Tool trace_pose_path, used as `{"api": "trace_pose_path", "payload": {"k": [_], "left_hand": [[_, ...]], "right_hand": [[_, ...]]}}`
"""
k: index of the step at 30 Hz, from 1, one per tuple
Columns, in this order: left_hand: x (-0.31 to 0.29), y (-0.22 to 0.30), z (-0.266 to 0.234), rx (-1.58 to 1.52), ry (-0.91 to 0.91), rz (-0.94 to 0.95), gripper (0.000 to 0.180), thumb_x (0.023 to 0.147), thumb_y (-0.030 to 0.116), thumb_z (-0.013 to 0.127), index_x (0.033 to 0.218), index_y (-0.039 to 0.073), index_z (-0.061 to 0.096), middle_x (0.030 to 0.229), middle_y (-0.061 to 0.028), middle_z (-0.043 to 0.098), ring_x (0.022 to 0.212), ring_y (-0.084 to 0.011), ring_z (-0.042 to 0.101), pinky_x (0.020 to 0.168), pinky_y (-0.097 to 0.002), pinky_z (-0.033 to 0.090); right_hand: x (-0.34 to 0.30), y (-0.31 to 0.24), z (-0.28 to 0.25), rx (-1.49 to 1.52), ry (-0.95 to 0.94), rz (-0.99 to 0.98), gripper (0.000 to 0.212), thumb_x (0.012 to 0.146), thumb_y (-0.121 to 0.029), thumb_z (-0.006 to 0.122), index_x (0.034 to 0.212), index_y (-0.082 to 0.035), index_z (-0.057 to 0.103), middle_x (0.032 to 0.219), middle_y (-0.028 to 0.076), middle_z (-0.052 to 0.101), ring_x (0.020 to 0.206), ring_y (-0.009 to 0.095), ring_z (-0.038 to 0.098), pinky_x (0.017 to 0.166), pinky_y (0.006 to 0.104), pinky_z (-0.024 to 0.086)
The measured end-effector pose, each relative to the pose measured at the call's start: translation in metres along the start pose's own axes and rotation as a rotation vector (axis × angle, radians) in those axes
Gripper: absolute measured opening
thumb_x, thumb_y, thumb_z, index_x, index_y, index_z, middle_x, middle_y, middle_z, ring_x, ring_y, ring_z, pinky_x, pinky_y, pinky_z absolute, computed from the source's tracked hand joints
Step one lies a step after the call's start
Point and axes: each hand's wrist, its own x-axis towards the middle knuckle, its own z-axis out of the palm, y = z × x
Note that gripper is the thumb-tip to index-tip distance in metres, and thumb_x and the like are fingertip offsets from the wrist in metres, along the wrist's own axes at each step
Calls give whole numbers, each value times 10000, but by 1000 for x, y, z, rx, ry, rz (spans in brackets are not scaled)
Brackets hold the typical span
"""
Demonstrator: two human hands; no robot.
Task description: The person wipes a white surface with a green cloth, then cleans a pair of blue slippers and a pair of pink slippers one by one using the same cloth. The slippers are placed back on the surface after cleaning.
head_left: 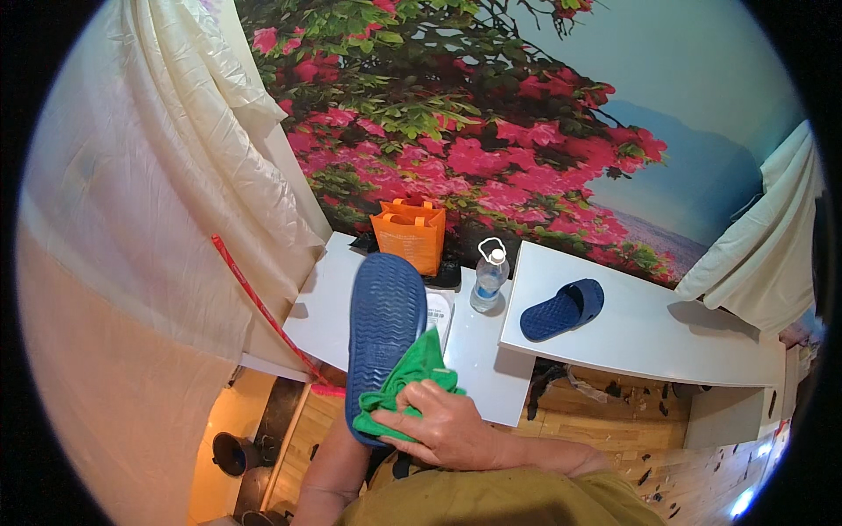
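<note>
A dark blue slipper (384, 307) is held up in front of me, its grooved sole facing me and its toe end pointing away. My left forearm (333, 478) runs up behind its lower end; my left hand, hidden by the slipper, holds it up. My right hand (452, 430) is closed on a green cloth (419, 373) and presses it against the lower part of the sole. The matching blue slipper (561, 310) lies strap up on the white tabletop to the right.
An orange bag (410, 237) and a clear bottle (489, 279) with a white handle stand on the lower white table (495, 377). A red stick (263, 309) leans at the left beside pale curtains (158, 175). Dark scraps litter the wooden floor (627, 416). A dark bucket (235, 453) stands lower left.
</note>
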Motion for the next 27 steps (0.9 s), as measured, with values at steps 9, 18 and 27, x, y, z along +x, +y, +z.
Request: {"api": "trace_pose_path", "payload": {"k": [9, 18, 27], "left_hand": [[-26, -6, -18, -316, -156, -7, 440, 1177, 182, 570, 1585, 19, 548, 1514, -150, 649, 1317, -267, 679, 1145, -425, 580], [-39, -9, -22, -139, -89, 45, 461, 1186, 230, 564, 1587, 2, 565, 1494, -174, 685, 1293, -290, 706, 1125, -434, 603], [-27, 6, 30, 381, 119, 112, 707, 1205, 504, 496, 1675, -23, 467, 1561, -175, 656, 1366, -290, 688, 1162, -434, 562]], "right_hand": [[-10, 46, 35, 569, 312, 489, 923, 912, -311, 977, 1618, -34, 449, 1432, 127, 563, 1343, 273, 610, 1199, 422, 468], [-21, 57, 39, 1200, 277, 791, 672, 975, -198, 919, 1523, 3, 586, 1342, 99, 722, 1214, 189, 697, 1066, 375, 579], [-15, 77, 12, 1323, 613, 730, 504, 993, -102, 871, 1438, -8, 653, 1296, 95, 770, 1129, 194, 761, 1035, 371, 629]]}}
